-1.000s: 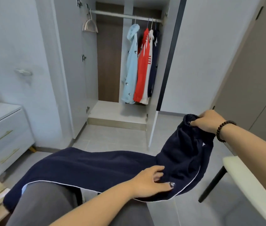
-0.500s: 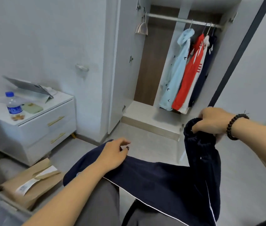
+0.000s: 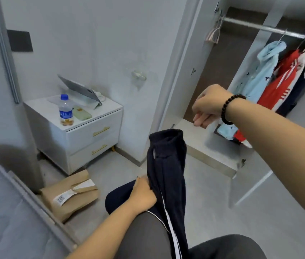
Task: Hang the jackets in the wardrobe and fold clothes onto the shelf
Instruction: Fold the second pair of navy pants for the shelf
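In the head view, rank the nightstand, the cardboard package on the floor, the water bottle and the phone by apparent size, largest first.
1. nightstand
2. cardboard package
3. water bottle
4. phone

Bottle and phone look close; that order is unsure.

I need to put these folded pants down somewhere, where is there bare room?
The wardrobe floor is bare left of the hanging jackets. The grey floor between the wardrobe and your knees is free. The nightstand is crowded: bottle, phone, tablet.
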A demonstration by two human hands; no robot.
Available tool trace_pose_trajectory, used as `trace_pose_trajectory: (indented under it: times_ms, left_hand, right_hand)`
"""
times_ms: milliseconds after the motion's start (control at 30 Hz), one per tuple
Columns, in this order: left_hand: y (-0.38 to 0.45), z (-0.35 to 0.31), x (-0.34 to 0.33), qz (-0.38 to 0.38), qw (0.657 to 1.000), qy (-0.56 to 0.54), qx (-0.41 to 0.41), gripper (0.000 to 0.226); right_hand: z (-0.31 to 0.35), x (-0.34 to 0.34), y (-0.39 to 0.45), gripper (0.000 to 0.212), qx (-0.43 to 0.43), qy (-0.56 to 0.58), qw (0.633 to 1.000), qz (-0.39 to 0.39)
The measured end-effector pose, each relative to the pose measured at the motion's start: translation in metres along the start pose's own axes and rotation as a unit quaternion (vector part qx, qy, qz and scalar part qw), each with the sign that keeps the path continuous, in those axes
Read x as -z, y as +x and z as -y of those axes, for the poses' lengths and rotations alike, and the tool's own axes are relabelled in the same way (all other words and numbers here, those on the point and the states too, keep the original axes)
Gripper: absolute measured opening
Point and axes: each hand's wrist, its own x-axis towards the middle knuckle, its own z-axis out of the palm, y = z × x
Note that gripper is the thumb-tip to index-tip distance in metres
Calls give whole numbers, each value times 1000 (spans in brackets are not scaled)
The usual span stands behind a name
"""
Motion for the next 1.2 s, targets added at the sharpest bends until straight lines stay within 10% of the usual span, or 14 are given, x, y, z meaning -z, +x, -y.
trace_pose_trajectory:
  times_ms: [367,533,833,1033,1200]
  left_hand:
    - [-4,26,34,22,956,-259,133,39]
    - [8,31,59,36,900,-414,133,40]
    - [45,-12,72,104,927,-315,178,31]
    - [50,-31,63,69,903,-383,184,33]
    - [45,-21,74,-46,811,-560,162,36]
  right_hand:
    - [-84,-178,31,30,47,19,975,217]
    - [-110,-207,20,54,137,46,980,135]
    - [-123,-210,-18,110,192,104,973,76]
    - [-131,-227,-32,95,208,-41,974,-76]
    - [-173,-230,-46,89,149,-93,979,-103]
